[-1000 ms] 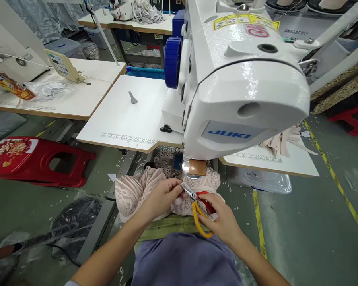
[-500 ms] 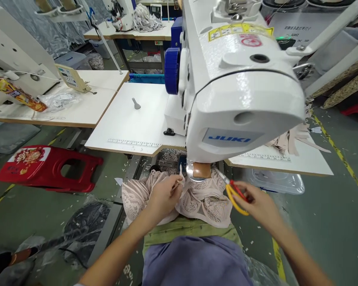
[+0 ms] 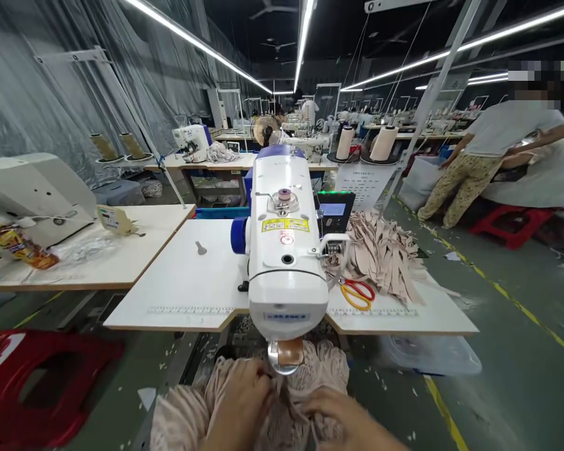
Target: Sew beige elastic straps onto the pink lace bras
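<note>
A pile of pale beige lace bras (image 3: pixel 329 369) lies below the sewing machine head (image 3: pixel 287 275). My left hand (image 3: pixel 244 391) is in the pile, left of the round metal work plate (image 3: pixel 285 371), with fingers closed on a bra. On the right, my right hand (image 3: pixel 341 410) has its fingers curled around the same soft fabric; some blur and the folds hide the fingertips. The scissors (image 3: pixel 357 294), with red and yellow handles, lie on the table's right side, touched by neither hand.
Beige fabric strips (image 3: pixel 380 254) are heaped on the right of the white table (image 3: pixel 183 269). A red stool (image 3: pixel 51 382) stands at lower left, a clear plastic bin (image 3: pixel 432 357) sits under the table's right side. A person (image 3: pixel 502 138) stands far right.
The scissors have gone from my right hand onto the table beside the strips. My right hand has come down onto the bras. The view has tilted up.
</note>
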`<state>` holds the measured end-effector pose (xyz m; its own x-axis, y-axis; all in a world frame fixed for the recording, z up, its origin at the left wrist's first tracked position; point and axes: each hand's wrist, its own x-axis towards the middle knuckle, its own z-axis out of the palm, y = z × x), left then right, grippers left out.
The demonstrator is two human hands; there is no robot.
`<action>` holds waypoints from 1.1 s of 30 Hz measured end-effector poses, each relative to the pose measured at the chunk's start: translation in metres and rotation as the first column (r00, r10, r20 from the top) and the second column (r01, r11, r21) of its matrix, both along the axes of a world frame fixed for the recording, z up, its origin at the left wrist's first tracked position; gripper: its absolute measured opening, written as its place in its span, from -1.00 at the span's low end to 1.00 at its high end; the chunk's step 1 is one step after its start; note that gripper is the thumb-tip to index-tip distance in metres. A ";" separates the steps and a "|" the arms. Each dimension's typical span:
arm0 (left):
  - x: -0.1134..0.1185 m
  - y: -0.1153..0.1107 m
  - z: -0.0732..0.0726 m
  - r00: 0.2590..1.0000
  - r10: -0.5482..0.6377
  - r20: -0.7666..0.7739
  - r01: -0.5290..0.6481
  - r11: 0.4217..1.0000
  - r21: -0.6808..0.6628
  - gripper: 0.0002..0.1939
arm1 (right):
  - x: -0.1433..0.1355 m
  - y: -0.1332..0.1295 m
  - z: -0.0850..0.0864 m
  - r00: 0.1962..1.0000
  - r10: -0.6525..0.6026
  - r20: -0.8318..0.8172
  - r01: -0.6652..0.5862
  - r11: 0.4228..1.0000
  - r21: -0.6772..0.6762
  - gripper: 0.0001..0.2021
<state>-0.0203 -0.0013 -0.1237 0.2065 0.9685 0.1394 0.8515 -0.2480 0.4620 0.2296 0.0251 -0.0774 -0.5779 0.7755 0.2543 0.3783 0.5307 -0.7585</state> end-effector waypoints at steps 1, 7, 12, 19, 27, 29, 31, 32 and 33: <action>0.011 -0.004 0.000 0.999 -0.033 -0.014 0.034 0.998 0.048 -0.81 | -0.007 -0.010 -0.003 0.997 0.016 -0.076 -0.024 0.994 -0.107 -0.54; 0.059 -0.022 0.061 0.966 -0.063 0.250 0.078 0.995 -0.054 -0.64 | -0.036 -0.029 0.008 0.875 -0.334 -0.351 0.059 0.792 -0.608 -0.50; 0.071 -0.013 0.102 0.767 0.171 0.618 -0.005 0.965 -0.261 -0.52 | -0.041 -0.013 0.032 0.774 -0.517 -0.366 0.094 0.665 -0.741 -0.61; 0.046 -0.004 0.109 0.908 0.218 0.357 -0.171 0.972 -0.159 -0.69 | -0.039 0.037 0.071 0.895 -0.403 -0.192 0.269 0.830 -0.488 -0.79; 0.032 0.006 0.112 0.977 0.080 -0.196 0.016 0.895 0.446 -0.64 | -0.047 0.079 0.069 0.970 -0.244 -0.001 0.240 0.954 -0.178 -0.90; 0.033 0.007 0.117 0.965 0.092 -0.244 0.027 0.896 0.442 -0.60 | -0.047 0.082 0.070 0.971 -0.226 0.081 0.232 0.969 -0.083 -0.89; 0.032 0.008 0.120 0.958 0.093 -0.272 0.030 0.909 0.416 -0.57 | -0.047 0.083 0.074 0.966 -0.217 0.143 0.222 0.975 -0.017 -0.87; 0.032 0.008 0.121 0.955 0.093 -0.280 0.031 0.912 0.408 -0.56 | -0.046 0.083 0.077 0.963 -0.213 0.164 0.215 0.977 0.004 -0.87; 0.032 0.008 0.122 0.954 0.091 -0.284 0.033 0.915 0.402 -0.56 | -0.046 0.082 0.080 0.962 -0.208 0.179 0.207 0.978 0.021 -0.87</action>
<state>0.0112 0.0072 -0.0021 0.2702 0.8503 0.4516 0.9416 -0.3313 0.0605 0.1840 0.1071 0.0028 -0.4407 0.8828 0.1627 0.6099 0.4275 -0.6673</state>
